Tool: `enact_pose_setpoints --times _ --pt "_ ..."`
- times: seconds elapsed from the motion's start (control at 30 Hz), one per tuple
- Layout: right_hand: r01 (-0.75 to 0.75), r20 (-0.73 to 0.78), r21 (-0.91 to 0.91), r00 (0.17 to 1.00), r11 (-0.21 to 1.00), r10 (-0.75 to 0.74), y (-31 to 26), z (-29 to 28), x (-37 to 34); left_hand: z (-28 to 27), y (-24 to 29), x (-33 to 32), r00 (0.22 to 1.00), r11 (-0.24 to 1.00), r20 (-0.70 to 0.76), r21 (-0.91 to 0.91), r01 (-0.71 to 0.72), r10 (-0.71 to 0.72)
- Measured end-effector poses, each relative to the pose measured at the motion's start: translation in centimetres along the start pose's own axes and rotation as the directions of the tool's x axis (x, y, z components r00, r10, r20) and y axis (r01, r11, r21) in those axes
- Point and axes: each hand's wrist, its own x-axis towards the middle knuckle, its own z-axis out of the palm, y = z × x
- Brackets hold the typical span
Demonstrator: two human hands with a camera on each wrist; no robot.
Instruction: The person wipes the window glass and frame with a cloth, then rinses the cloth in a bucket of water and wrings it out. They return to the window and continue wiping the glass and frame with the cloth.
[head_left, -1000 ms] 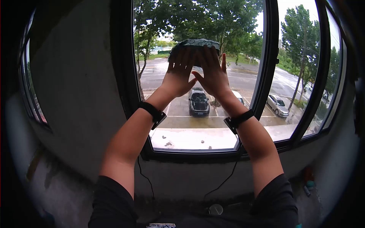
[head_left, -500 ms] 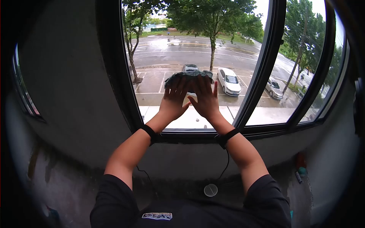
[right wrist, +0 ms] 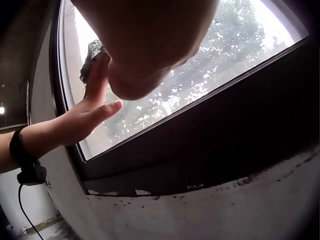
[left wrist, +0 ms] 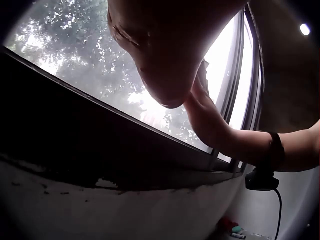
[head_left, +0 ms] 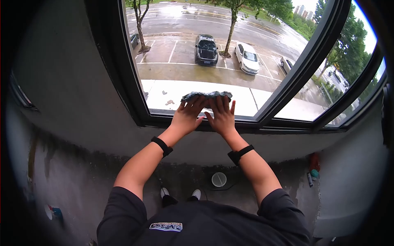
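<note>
Both hands press a crumpled dark grey-green cloth [head_left: 207,95] against the window pane [head_left: 162,88], low down near the bottom frame [head_left: 246,127]. The left hand [head_left: 186,117] lies on the cloth's left part with fingers extended upward. Beside it, the right hand [head_left: 222,117] presses the right part, its fingers straight too and its thumb pointing toward the left thumb. In the right wrist view the cloth [right wrist: 93,57] bunches above the left hand's fingertips [right wrist: 100,65]. The left wrist view shows the right hand [left wrist: 205,112] raised at the glass, partly hidden behind the near hand.
A round pale container [head_left: 219,179] stands on the floor below the window. A small bottle [head_left: 310,179] and a teal item [head_left: 314,173] lie by the right wall; a can [head_left: 53,212] sits at the lower left. Black wristbands [head_left: 162,146] circle both wrists, with cables trailing.
Both hands have slid the cloth down the glass, from high on the pane to near its bottom edge. The head view has tilted downward, bringing the floor and shoes into sight.
</note>
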Motion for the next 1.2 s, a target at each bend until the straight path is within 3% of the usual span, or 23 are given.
enact_pose_setpoints --times 0.23,0.47,0.7,0.87,1.07,1.13,1.2 --pt "-0.151 0.075 0.003 0.986 0.989 0.15 -2.2 3.8 -4.5 3.4 2.2 -2.8 0.995 0.99 0.018 -0.101 0.099 -0.098" --pt "-0.076 0.105 0.052 0.992 0.996 0.07 -2.9 5.1 -7.9 6.2 3.2 -6.0 0.994 0.981 0.046 -0.163 0.109 -0.103" --pt "-0.111 0.1 0.092 0.99 0.989 0.102 -3.5 4.5 -7.7 6.7 3.4 -6.2 0.988 0.979 0.09 -0.151 0.136 -0.123" --pt "-0.165 0.198 0.136 0.971 0.977 0.136 -3.5 2.8 -6.8 5.5 3.4 -6.0 0.984 0.984 0.127 -0.109 0.14 -0.125" --pt "-0.25 0.013 0.208 0.967 0.946 0.253 -0.6 -0.9 0.4 0.2 2.2 2.3 0.995 0.998 -0.072 -0.022 0.066 -0.067" --pt "-0.254 -0.053 0.209 0.961 0.944 0.27 1.0 -2.3 2.7 -2.9 2.3 5.6 0.996 0.997 0.044 -0.025 0.075 -0.074" --pt "-0.281 -0.063 0.227 0.951 0.932 0.302 2.5 -4.2 4.6 -4.6 1.9 8.0 0.999 1.0 -0.034 -0.002 0.027 -0.027"
